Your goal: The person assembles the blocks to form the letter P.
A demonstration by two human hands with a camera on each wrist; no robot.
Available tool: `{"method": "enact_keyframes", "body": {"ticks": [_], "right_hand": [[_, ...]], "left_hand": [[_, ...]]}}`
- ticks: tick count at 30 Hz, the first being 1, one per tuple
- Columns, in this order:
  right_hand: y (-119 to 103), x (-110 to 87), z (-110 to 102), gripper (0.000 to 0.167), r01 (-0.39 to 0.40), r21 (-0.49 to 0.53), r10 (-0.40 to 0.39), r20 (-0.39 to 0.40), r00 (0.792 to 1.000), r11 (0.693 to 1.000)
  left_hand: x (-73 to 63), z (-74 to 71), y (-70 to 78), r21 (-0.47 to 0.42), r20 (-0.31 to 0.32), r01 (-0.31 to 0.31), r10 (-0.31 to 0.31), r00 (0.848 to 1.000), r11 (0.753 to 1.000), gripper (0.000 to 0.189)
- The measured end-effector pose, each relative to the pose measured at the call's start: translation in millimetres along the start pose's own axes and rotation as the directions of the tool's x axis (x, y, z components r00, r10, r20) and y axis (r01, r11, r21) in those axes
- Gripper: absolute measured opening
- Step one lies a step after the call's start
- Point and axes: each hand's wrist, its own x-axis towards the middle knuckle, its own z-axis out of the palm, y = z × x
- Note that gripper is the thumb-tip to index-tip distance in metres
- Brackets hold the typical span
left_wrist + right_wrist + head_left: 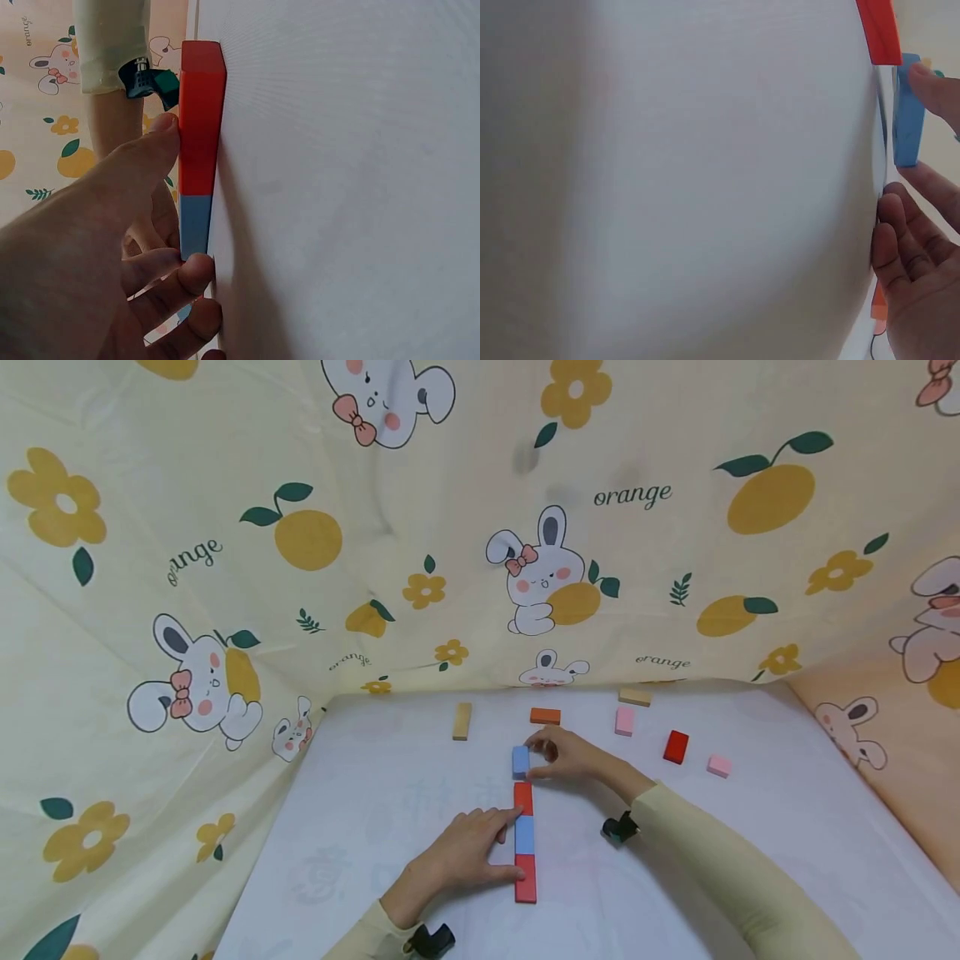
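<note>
A row of blocks runs away from me in the head view: a near red block (pixel 527 889), a blue block (pixel 524 835) and a far red block (pixel 522 789). My left hand (pixel 465 852) lies along the row's left side. Its thumb touches the near red block, and its index fingertip rests on the far red one. At the row's far end my right hand (pixel 570 755) pinches another blue block (pixel 909 124) by its ends between thumb and index finger. In the right wrist view that block appears slightly off the table, close to a red block (pixel 879 34).
Behind the row lie an orange block (pixel 545 716) and a tan block (pixel 462 722). To the right are a pink block (pixel 624 721), another tan block (pixel 634 697), a dark red block (pixel 676 747) and a small pink block (pixel 718 766). A patterned curtain (pixel 450 527) borders the white table (pixel 360 827).
</note>
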Motion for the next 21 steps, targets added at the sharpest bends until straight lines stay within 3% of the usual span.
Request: {"method": "enact_keyframes", "body": {"ticks": [21], "right_hand": [[-4.6, -12.0, 1.7, 0.058, -0.016, 0.018, 0.015, 0.022, 1.000, 1.000]], "left_hand": [[-1.2, -0.7, 0.6, -0.007, -0.013, -0.010, 0.010, 1.000, 1.000, 0.094]]}}
